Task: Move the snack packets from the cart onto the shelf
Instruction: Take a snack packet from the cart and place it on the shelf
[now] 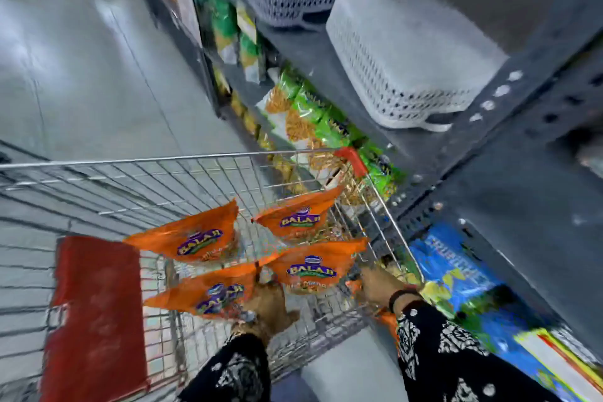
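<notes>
Packets [192,238], four orange ones, hang in my wire cart [137,186], top seams spread sideways, bodies drooping toward me; each reads "BALAJI". My left hand [269,303] grips the nearest left packet [212,295] by its edge. My right hand [380,282] reaches down by the cart's right wall, fingers closed on another orange packet [386,318]. Shelf [434,153] stands right.
</notes>
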A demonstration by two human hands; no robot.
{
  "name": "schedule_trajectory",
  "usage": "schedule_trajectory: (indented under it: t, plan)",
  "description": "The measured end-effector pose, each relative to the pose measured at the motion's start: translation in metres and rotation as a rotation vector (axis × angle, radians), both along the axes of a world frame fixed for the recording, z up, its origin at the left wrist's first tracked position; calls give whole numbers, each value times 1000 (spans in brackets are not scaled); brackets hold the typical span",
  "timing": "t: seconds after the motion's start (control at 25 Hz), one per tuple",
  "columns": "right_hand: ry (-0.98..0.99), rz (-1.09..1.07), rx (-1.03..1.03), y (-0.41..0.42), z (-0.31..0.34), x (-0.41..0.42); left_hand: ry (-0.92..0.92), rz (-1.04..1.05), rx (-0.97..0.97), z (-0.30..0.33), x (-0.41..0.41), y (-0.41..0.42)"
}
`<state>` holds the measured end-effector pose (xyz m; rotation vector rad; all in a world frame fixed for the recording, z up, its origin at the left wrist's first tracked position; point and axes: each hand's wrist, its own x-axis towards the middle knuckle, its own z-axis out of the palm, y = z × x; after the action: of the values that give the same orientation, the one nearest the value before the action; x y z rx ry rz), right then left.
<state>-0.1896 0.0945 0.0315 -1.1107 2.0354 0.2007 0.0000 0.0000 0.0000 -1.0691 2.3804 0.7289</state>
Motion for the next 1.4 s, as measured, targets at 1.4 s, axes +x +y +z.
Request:
schedule_trajectory:
  t: [1.4]
  plan:
    - [-80, -625, -924, 128, 171, -9, 1104, 128, 423, 174, -80, 62]
